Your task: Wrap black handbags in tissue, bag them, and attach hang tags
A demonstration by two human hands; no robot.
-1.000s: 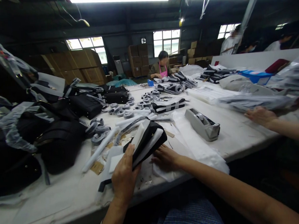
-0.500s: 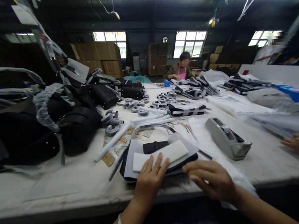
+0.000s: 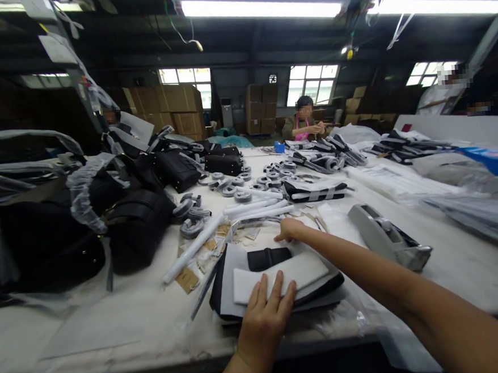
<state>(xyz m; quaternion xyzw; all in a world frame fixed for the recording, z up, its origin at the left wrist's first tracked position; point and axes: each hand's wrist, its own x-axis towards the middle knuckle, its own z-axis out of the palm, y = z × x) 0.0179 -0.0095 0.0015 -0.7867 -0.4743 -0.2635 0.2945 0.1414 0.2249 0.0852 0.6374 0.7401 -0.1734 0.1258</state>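
Since the earlier frame, the right hand (image 3: pixel 289 229) has moved from four o'clock of the black bag (image 3: pixel 324 291) to between twelve and one; whether it grips anything I cannot tell. I find the left hand (image 3: pixel 264 317) open, fingers spread on the white pad (image 3: pixel 310 270) atop the bag, near the table's front edge. Tape dispenser (image 3: pixel 384 239): two o'clock.

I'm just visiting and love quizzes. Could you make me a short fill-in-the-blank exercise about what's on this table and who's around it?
1. The pad under the left hand is ____ in colour.
2. The right hand is beyond the ____ edge of the bag beneath that pad.
3. From the wearer's view, the tape dispenser stands to the ____ of this bag.
4. The person opposite wears a ____ apron.

Missing words: white; far; right; pink.
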